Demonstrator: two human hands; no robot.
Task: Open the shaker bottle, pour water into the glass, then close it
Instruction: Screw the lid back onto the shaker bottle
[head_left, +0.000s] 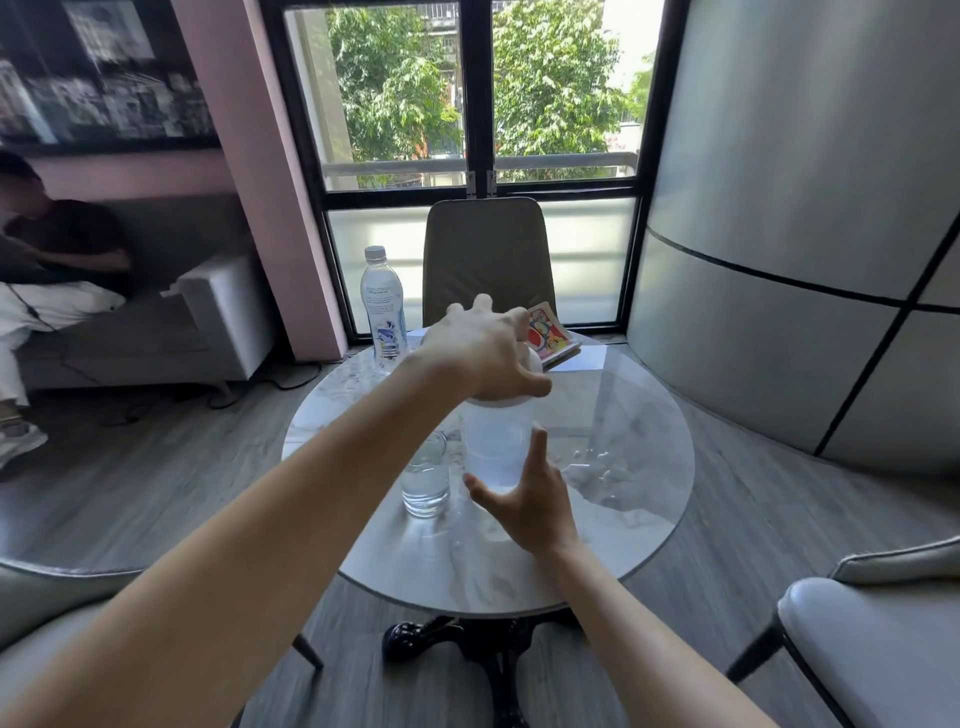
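Observation:
A translucent shaker bottle (496, 441) with a white lid (535, 364) stands upright in the middle of the round table (639, 499), holding some water. My left hand (480, 348) covers the lid from above, thumb hooked around its right rim, fingers curled over the far side. My right hand (530, 499) hovers at the bottle's lower front with fingers spread, the thumb pointing up beside the bottle wall. A clear glass (426, 480) with water in it stands just left of the bottle.
A plastic water bottle (383, 306) stands at the table's far left, a colourful book (550, 338) at the far edge. Water drops lie on the table right of the shaker. Chairs surround the table. A person sits on a sofa at left.

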